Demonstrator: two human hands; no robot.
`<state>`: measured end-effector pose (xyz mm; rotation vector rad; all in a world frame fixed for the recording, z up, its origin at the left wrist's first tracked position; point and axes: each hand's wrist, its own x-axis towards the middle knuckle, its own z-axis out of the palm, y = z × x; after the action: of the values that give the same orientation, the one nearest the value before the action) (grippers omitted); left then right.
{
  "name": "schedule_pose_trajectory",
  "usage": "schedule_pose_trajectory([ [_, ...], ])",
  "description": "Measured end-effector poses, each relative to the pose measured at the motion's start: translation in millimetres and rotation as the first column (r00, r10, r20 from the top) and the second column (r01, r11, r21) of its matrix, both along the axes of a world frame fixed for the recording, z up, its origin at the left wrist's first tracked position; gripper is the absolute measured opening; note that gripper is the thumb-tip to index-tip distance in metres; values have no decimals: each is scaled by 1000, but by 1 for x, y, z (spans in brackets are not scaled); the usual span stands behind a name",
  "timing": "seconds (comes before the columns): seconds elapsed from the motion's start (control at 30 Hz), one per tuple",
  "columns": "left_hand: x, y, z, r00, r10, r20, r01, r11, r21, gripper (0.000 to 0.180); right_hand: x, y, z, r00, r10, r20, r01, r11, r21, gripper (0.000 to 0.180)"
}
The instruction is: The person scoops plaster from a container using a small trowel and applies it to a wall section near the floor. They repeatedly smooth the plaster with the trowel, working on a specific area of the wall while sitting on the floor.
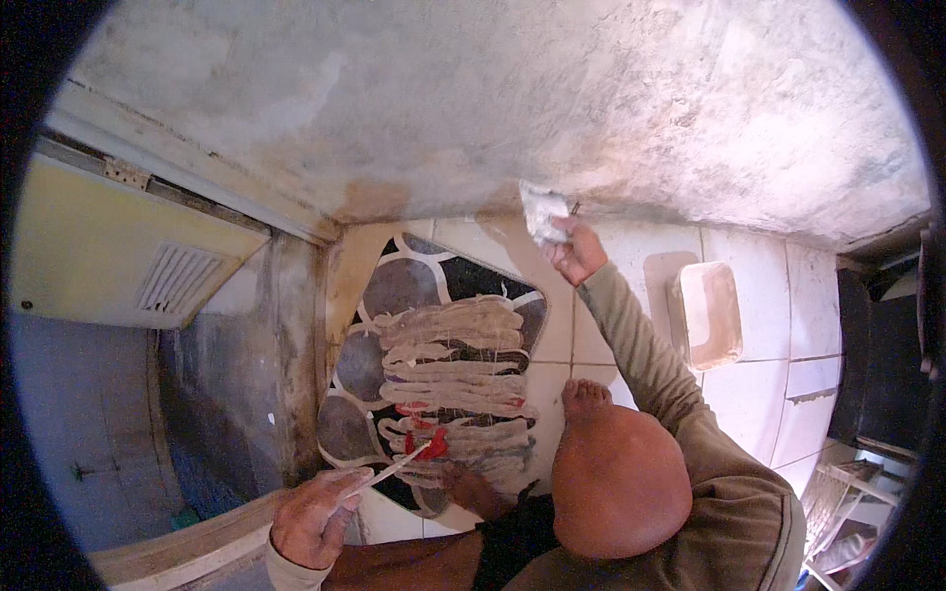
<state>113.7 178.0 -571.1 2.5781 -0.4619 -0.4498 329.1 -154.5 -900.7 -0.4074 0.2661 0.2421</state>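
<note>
Rag (541,210), whitish, crumpled, pressed against base of grey wall (512,108), clenched in my right hand (574,251), arm stretched forward. My left hand (313,517), low, well back from wall, grips thin red-tipped tool (406,460) over patterned mat (434,374).

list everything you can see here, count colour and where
wall: one, rough grey-white plaster, top
rag: one, whitish, against the wall's base
mat: one, black with grey ovals and streaked with pale smears, on the floor, centre
tiled floor: white, right half
tray: one, pale rectangular, on the tiles at right
door: one, yellowish with a vent, left
stick: one, thin pale, with a red tip
right hand: holding the rag
left hand: holding the stick
knee, bare foot: lower centre
</note>
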Motion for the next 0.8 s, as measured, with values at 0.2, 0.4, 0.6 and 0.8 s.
schedule_pose_trajectory([
  [0.2, 25, -6, -21, 989, -109, 103, 112, 993, -25, 23, 37, -13, -49, 981, -12, -192, -2, 997, -71, 21],
  [0.4, 5, 28, -27, 994, 107, -6, -107, 994, 2, 22, 0, -24, 28, 997, -75, 11, 75, 996, -55, 19],
  [0.6, 19, 16, -29, 995, 73, 60, -71, 996, -47, 20, 18, 16, 59, 994, 57, -96, -66, 993, -97, 20],
  [0.8, 24, 5, -23, 996, 79, 32, -79, 997, -15, 20, 46, 7, 72, 1000, 7, 23, -9, 997, 75, 18],
])
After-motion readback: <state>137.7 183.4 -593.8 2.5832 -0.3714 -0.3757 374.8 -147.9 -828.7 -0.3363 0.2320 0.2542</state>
